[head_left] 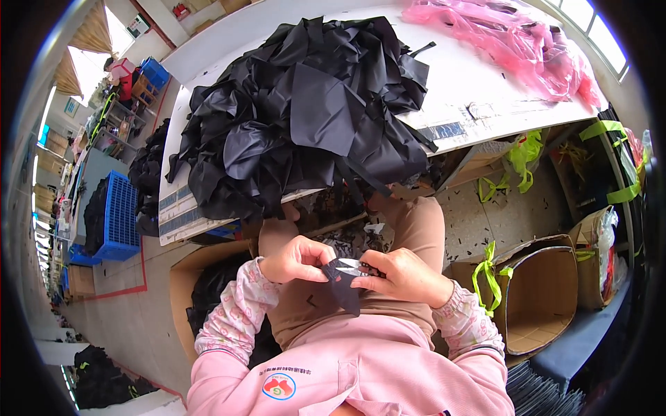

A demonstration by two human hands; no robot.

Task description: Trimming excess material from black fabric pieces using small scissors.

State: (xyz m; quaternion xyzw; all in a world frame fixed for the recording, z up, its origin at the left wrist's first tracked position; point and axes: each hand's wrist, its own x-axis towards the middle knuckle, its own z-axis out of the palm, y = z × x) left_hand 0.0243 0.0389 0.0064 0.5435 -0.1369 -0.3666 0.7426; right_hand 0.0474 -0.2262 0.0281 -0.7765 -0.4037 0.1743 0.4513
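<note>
My left hand [297, 258] pinches the upper edge of a small black fabric piece [343, 290] that hangs down over my lap. My right hand [401, 275] grips small metal snips [355, 266], whose blades touch the top of that fabric piece between both hands. A big heap of black fabric pieces and straps [305, 111] lies on the white table [479, 83] just beyond my knees.
Pink plastic bags [513, 41] lie at the table's far right. An open cardboard box [538, 298] stands on the floor to my right, another box with black fabric [208, 284] to my left. Blue crates [118, 215] sit further left. Fabric scraps litter the floor.
</note>
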